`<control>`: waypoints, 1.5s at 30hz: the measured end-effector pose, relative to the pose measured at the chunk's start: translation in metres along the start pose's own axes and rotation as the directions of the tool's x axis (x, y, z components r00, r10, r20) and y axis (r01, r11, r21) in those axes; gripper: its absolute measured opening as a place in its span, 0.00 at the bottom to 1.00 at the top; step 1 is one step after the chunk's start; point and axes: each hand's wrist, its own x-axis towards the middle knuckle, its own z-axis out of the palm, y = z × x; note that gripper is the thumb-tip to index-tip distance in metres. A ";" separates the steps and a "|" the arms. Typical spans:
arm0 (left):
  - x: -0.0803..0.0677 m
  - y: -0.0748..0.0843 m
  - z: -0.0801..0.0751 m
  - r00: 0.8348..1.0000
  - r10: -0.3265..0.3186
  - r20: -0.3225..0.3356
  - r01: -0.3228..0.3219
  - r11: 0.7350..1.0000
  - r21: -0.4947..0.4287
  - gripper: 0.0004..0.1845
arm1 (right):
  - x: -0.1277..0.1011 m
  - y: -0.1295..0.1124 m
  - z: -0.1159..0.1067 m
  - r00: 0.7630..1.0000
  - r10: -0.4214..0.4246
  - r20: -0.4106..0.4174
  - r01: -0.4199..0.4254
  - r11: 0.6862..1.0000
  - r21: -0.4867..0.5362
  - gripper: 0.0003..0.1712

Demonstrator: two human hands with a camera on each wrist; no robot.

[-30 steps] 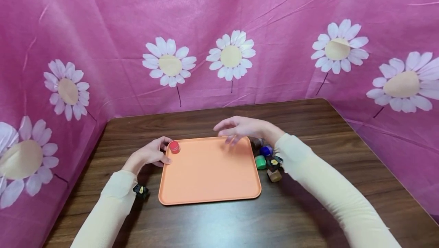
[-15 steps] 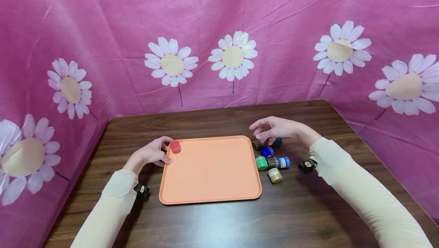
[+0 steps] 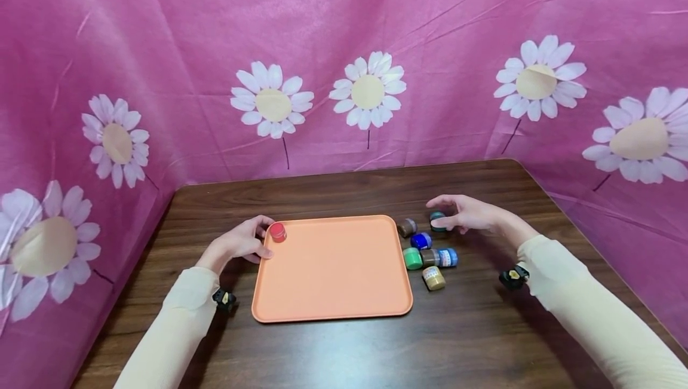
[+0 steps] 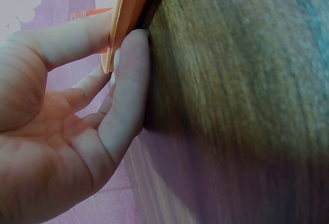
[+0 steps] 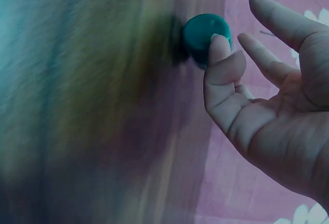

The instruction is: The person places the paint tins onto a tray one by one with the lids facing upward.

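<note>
Fingers of the right hand [image 3: 466, 214] reach, loosely spread, around a small teal-capped paint jar [image 3: 437, 220] on the dark wooden bench [image 3: 484, 329]; the left hand [image 3: 242, 242] pinches the flat orange plastic tray's [image 3: 333, 293] corner beside a red-capped jar [image 3: 277, 232].

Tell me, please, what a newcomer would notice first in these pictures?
Probably the orange tray at the table's middle, with one red-capped jar in its far left corner by the left hand. To its right lies a cluster of small paint jars, where the right hand reaches for the teal jar.
</note>
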 end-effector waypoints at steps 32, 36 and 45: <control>-0.001 0.000 0.003 1.000 0.010 -0.003 -0.010 1.000 -0.008 0.42 | 0.007 0.032 0.005 0.998 0.052 -0.019 -0.050 0.994 0.102 0.32; 0.000 0.002 0.005 1.000 0.015 0.000 -0.015 1.000 -0.004 0.41 | 0.006 0.029 0.006 0.997 0.065 -0.044 -0.063 0.997 0.052 0.33; -0.004 0.001 0.002 1.000 -0.001 -0.005 0.002 1.000 0.004 0.41 | 0.010 0.027 0.011 0.996 0.060 -0.071 -0.059 0.998 0.019 0.32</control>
